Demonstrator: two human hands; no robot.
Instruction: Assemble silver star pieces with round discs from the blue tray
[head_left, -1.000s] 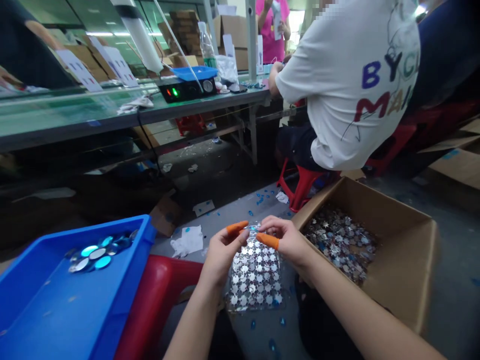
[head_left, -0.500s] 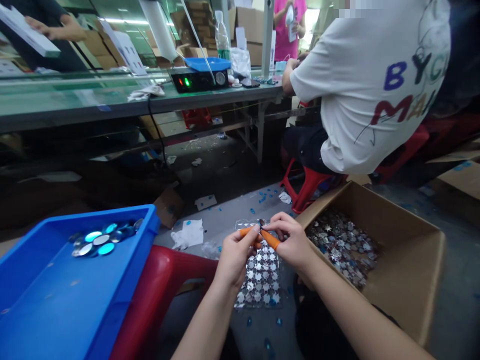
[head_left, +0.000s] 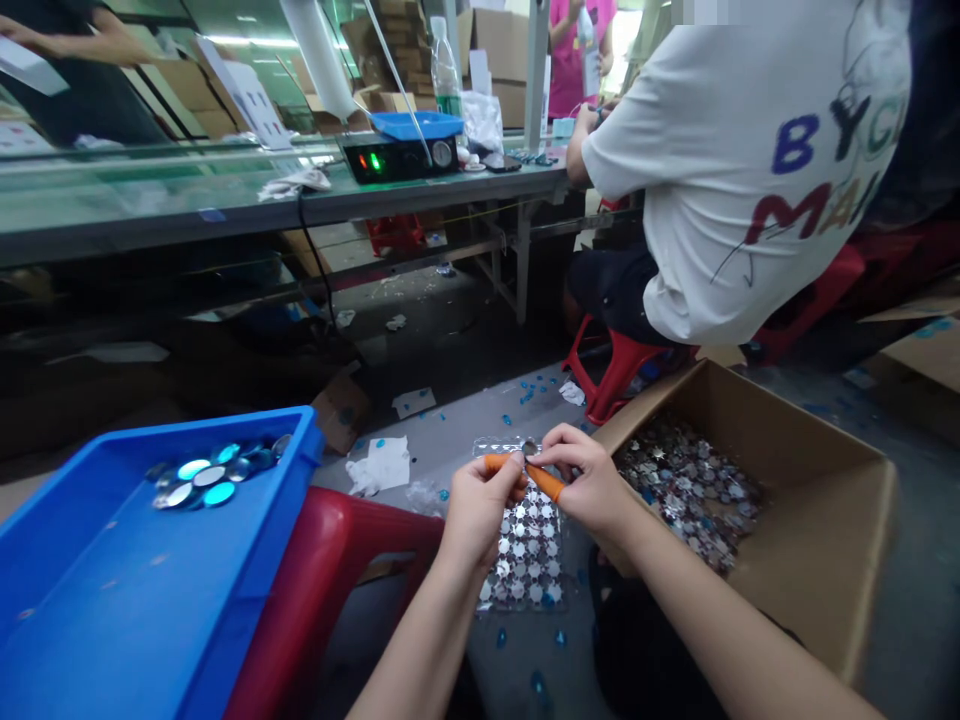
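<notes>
A clear sheet covered with shiny star-shaped bits (head_left: pixel 529 555) hangs in front of me, below my hands. My left hand (head_left: pixel 480 505) and my right hand (head_left: pixel 589 485) meet at its top edge, each with an orange finger cot. Both pinch there; a small shiny round piece (head_left: pixel 529 447) shows just above the fingertips. A blue bin (head_left: pixel 112 600) at the left holds several oval mirror pieces (head_left: pixel 214 475). A cardboard box (head_left: pixel 817 560) at the right holds a heap of the same shiny star scraps (head_left: pixel 690 490).
A red stool (head_left: pixel 315 590) stands beside the blue bin. A person in a white T-shirt (head_left: pixel 750 170) sits on another red stool (head_left: pixel 615 370) ahead. A long green-topped table (head_left: pixel 187 200) carries a black device (head_left: pixel 397 155) with lights. Paper scraps and blue bits litter the floor.
My fingers closed together at the sheet's top edge, and a small round piece now shows above them. The camera view shifted slightly.
</notes>
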